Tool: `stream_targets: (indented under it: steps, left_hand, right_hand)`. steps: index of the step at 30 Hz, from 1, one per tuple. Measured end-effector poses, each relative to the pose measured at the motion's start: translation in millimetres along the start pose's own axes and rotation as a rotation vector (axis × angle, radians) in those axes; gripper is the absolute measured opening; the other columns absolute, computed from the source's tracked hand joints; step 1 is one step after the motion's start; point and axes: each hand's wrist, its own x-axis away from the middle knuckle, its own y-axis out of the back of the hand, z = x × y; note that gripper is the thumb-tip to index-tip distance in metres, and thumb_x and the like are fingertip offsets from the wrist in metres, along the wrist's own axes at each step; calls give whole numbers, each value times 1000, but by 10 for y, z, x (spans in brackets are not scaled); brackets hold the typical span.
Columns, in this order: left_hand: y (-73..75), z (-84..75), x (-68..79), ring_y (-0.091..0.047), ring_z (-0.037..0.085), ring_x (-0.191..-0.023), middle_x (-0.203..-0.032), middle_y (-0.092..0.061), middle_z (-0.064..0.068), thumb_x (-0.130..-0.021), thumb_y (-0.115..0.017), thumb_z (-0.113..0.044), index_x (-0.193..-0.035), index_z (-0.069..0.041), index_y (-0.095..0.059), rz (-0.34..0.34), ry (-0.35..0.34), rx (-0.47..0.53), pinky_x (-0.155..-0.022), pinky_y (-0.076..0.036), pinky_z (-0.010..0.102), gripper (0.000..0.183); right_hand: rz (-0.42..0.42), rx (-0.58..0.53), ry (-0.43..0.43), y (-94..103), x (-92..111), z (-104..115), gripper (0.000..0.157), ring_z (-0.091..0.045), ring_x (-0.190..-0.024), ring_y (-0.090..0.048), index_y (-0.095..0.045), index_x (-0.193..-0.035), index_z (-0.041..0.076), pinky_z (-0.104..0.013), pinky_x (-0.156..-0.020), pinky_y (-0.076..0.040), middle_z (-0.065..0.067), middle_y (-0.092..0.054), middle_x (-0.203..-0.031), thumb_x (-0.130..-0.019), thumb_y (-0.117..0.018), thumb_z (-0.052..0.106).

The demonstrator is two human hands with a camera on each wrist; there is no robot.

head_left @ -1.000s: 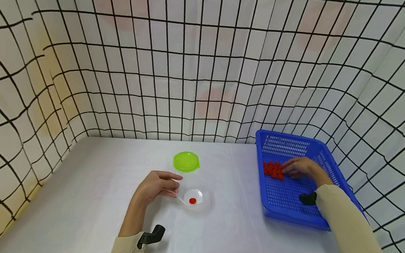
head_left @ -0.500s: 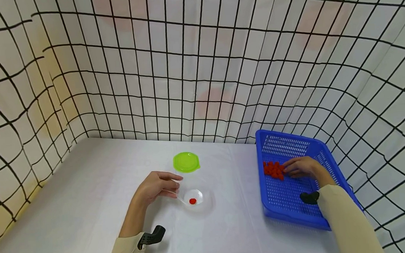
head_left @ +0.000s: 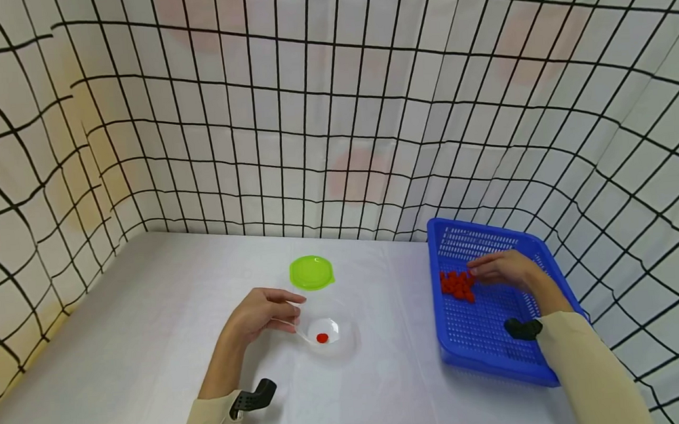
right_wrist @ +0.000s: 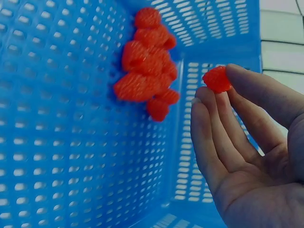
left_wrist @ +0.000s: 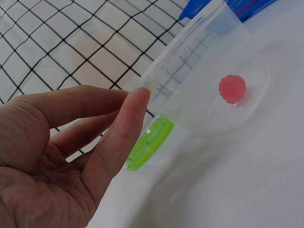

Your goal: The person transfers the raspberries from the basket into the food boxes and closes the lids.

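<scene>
My left hand [head_left: 266, 313] pinches the rim of a clear plastic bowl [left_wrist: 190, 71] between thumb and fingertips. One red raspberry [left_wrist: 232, 89] lies on the bowl's bottom. Over the blue basket [head_left: 492, 367], my right hand [head_left: 508, 268] holds another raspberry [right_wrist: 217, 79] between thumb and fingertips. Beside that hand, a heap of raspberries [right_wrist: 147, 61] rests on the basket's floor, close to its left wall in the head view. A bright green lid [head_left: 311, 272] lies on the table just behind the bowl.
A white cloth [head_left: 376, 393] covers the table. Black wire mesh [head_left: 285, 110] with white sheeting behind it encloses the back and both sides. The basket's raised walls surround the right hand's area. A black wrist mount [head_left: 256, 396] sits at the left cuff.
My right hand has risen slightly from the heap with a raspberry pinched in its fingertips. The left hand and the bowl have stayed in place.
</scene>
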Motion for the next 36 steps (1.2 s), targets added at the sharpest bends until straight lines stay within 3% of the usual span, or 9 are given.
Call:
stream_targets:
  steps: [6, 12, 16, 24, 29, 36]
  left_hand:
    - [7, 10, -13, -69, 16, -75, -90, -73, 14, -88, -68, -1, -125, 16, -62, -8, 8, 5, -70, -65, 35, 41]
    - [5, 15, -22, -69, 16, -75, -90, -73, 15, -88, -69, -1, -125, 16, -62, -9, 15, 10, -69, -65, 34, 41]
    - [10, 12, -13, -68, 15, -74, -90, -73, 14, -88, -69, -1, -126, 17, -61, 1, 0, 3, -69, -65, 34, 42]
    - [1, 9, -5, -68, 15, -74, -88, -73, 11, -89, -68, -2, -125, 16, -62, -3, 0, -4, -69, -65, 34, 41]
    - [0, 3, 10, -67, 16, -74, -88, -72, 9, -89, -68, -2, -125, 16, -62, 3, -9, 2, -70, -65, 35, 41]
    - [2, -4, 22, -67, 15, -73, -90, -72, 10, -89, -69, -2, -126, 16, -62, -2, -13, 6, -70, -65, 35, 42]
  right_hand:
    - [11, 44, 62, -36, 10, 178, 45, -28, -121, -66, -55, -139, -9, -44, -105, -54, -24, -61, -138, -103, -59, 18]
    - [-17, 5, 96, -102, 71, 489, 50, -20, -114, -69, -58, -137, -6, -44, -106, -53, -21, -64, -133, -98, -69, 23]
    - [-9, 11, 155, -192, 105, 740, 48, -24, -116, -68, -60, -135, -5, -39, -103, -56, -22, -63, -134, -98, -69, 24]
    - [3, 99, 255, -493, 144, 1228, 40, -21, -109, -71, -69, -125, 4, -39, -99, -58, -15, -70, -124, -93, -75, 28]
    - [5, 177, 311, -710, 194, 1486, 34, -22, -104, -71, -73, -120, 14, -47, -102, -55, -6, -75, -114, -91, -77, 33]
    - [56, 133, 385, -1051, 191, 1767, 28, -22, -103, -71, -76, -115, 14, -45, -101, -54, -5, -76, -110, -89, -78, 25]
